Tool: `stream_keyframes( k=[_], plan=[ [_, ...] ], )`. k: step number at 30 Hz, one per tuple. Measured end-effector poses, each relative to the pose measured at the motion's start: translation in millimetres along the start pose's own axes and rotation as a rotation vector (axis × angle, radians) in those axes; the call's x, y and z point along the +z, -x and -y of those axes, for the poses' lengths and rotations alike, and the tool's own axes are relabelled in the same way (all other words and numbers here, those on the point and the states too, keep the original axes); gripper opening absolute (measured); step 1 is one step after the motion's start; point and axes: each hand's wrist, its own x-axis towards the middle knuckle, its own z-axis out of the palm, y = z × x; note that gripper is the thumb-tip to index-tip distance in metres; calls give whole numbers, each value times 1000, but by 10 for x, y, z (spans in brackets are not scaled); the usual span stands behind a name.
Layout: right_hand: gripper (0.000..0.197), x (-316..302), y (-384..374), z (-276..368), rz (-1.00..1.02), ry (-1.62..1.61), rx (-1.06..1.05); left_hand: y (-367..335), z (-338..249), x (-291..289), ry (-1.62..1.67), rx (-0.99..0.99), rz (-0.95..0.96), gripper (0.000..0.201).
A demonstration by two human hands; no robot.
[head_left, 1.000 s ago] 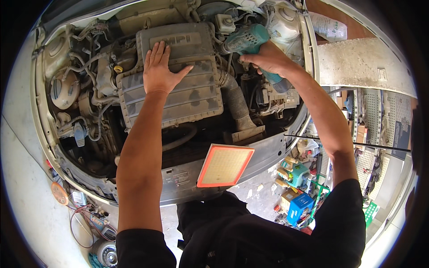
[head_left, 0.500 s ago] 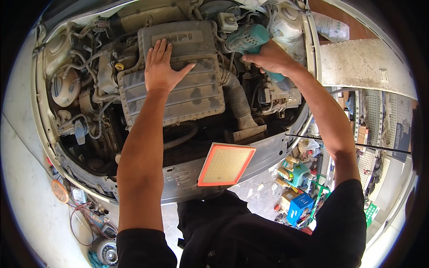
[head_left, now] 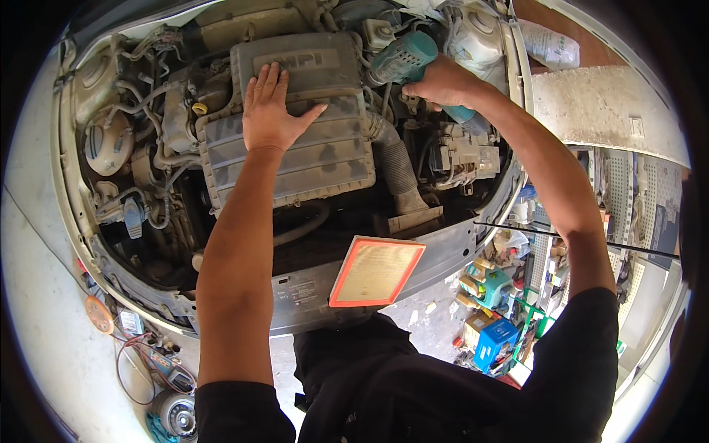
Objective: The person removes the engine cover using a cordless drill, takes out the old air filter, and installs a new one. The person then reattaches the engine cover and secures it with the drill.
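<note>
My left hand [head_left: 270, 111] lies flat with fingers spread on the dusty black air filter housing [head_left: 317, 159] in the middle of the engine bay. My right hand [head_left: 442, 83] is wrapped round the handle of a teal cordless drill [head_left: 402, 57]. The drill's front end points left toward the right edge of the housing; its tip is hard to make out among the hoses. An air filter [head_left: 377, 272] with an orange rim and pale pleats rests on the front edge of the car, close to my body.
A ribbed intake hose [head_left: 395, 159] runs down the housing's right side, beside the battery area [head_left: 465, 159]. A thin black rod [head_left: 576, 238] crosses at right. Bottles, a blue box [head_left: 495, 343] and shelving stand on the right; gauges with hoses [head_left: 140, 354] lie at lower left.
My right forearm and elbow have swung slightly outward to the right, and the drill has shifted a little up and left. My left hand stays on the housing.
</note>
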Motion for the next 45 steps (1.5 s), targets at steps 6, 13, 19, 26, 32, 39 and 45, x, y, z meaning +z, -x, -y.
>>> stream_keyframes(
  k=[6, 13, 19, 26, 32, 39, 45],
  plan=[
    [37, 17, -99, -26, 31, 69, 16, -10, 11, 12, 21, 3, -6, 98],
    [48, 62, -128, -326, -126, 277, -202, 7, -12, -2, 30, 11, -6, 97],
    [52, -24, 452, -320, 65, -77, 60, 10, 41, 55, -30, 5, 2, 99],
    [50, 490, 939, -541, 67, -275, 79, -2, 2, 36, -23, 1, 6, 98],
    [44, 627, 1010, -504, -9, -281, 13, 3, -6, 11, -10, 3, -29, 95],
    [47, 658, 977, -523, -9, -270, 21, -2, -7, 7, -15, -1, -12, 95],
    [46, 676, 986, -534, -3, -305, 32, 1, 1, 39, -17, 6, -21, 96]
  ],
)
